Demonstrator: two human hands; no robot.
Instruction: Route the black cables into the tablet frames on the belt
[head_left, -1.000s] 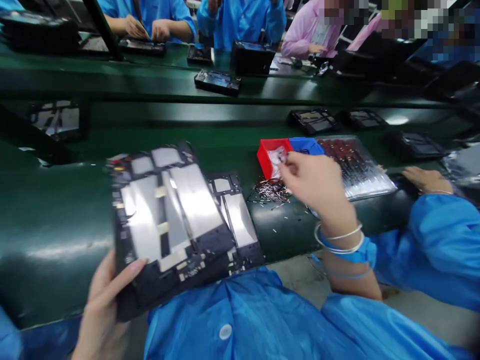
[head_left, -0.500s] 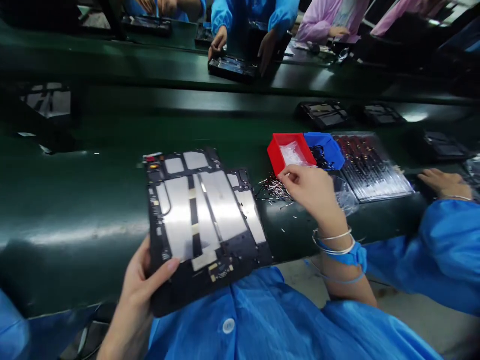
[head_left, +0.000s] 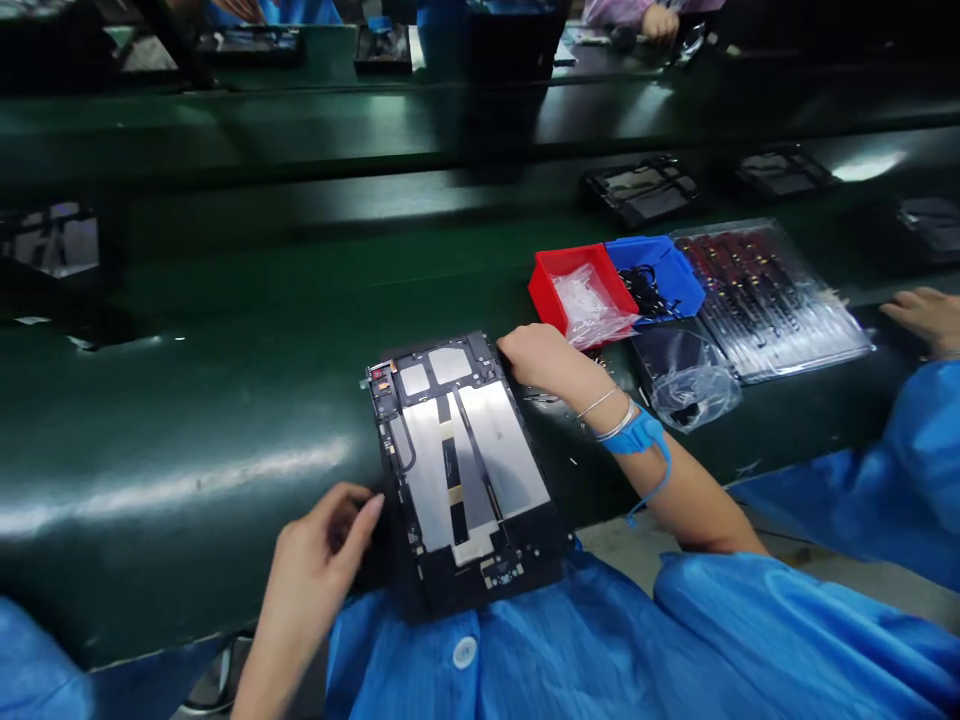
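Right now I see the opened tablet [head_left: 476, 470] lying face-down on the near side of the green bench [head_left: 187, 400], its near end up against the blue smock [head_left: 405, 665]. It sits between the two hands. The left hand [head_left: 322, 550] is just left of its long side, fingers curled loosely and thumb reaching to the edge; I can't tell whether it pinches anything. The right hand [head_left: 540, 358] is at the far right corner, fingers bent inward with their tips hidden from me, so I can't tell what they hold, if anything.

Beyond that hand, to the right, stand a red bin [head_left: 544, 295] of clear plastic and, touching it, a blue bin [head_left: 691, 295] of black cables. Further right lies a tray [head_left: 795, 290] of cables; a clear bag [head_left: 694, 390] lies nearer. The right wrist and forearm cross between the tablet and that bag. Two more tablets [head_left: 641, 190] lie at far right.
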